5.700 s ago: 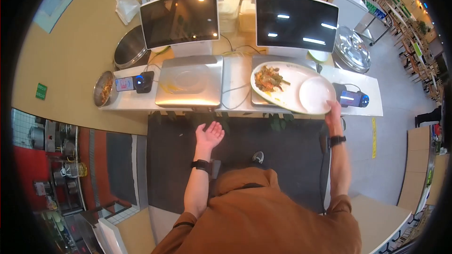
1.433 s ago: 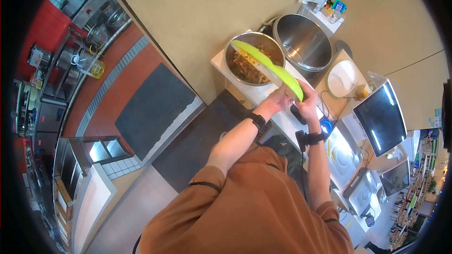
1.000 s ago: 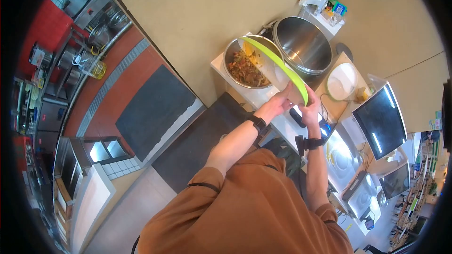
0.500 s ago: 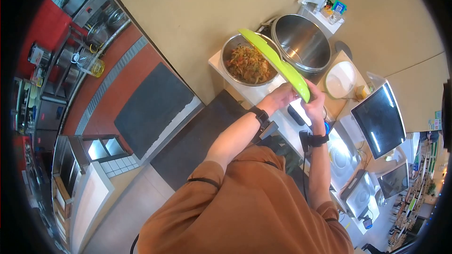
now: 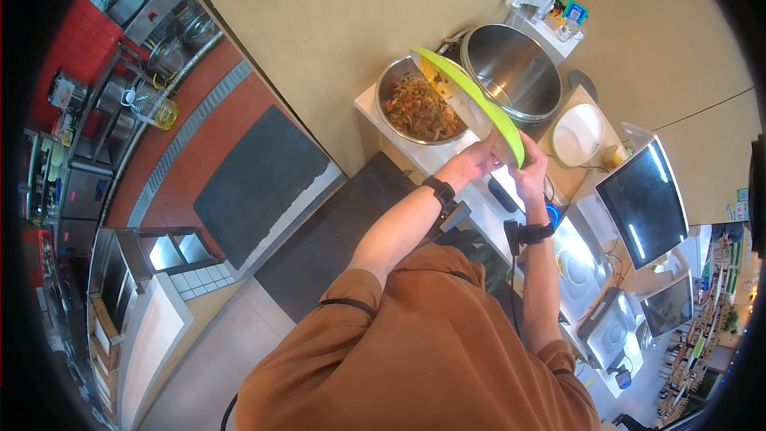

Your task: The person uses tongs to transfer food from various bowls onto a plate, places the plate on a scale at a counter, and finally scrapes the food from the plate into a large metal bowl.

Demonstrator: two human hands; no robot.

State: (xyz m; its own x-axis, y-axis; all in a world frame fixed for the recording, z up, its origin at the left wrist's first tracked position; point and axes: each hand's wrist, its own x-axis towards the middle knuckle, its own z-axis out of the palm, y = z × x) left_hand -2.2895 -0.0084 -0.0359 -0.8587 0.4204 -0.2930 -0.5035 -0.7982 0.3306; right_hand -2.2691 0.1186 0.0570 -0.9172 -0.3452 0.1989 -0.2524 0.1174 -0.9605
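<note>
A large plate with a green underside (image 5: 499, 124) is tilted on edge between my two hands, its white inner face turned toward a metal pot of mixed food (image 5: 385, 84). Some orange residue shows on that inner face. My left hand (image 5: 476, 158) grips the near end of the plate from the left, and my right hand (image 5: 530, 172) grips it from the right. The far end of the plate leans over the pot's right side. Shredded food with red and green bits (image 5: 419, 108) lies inside the pot.
Right of the food pot stands a large metal pot (image 5: 519, 72). A white round plate (image 5: 578, 135) lies on a wooden board. Screens (image 5: 642, 203) and metal scales (image 5: 578, 263) line the counter at right. A dark mat (image 5: 259, 183) lies at left.
The plate has rolled so that more of its white inner face shows toward the food pot. Both hands have shifted slightly with it.
</note>
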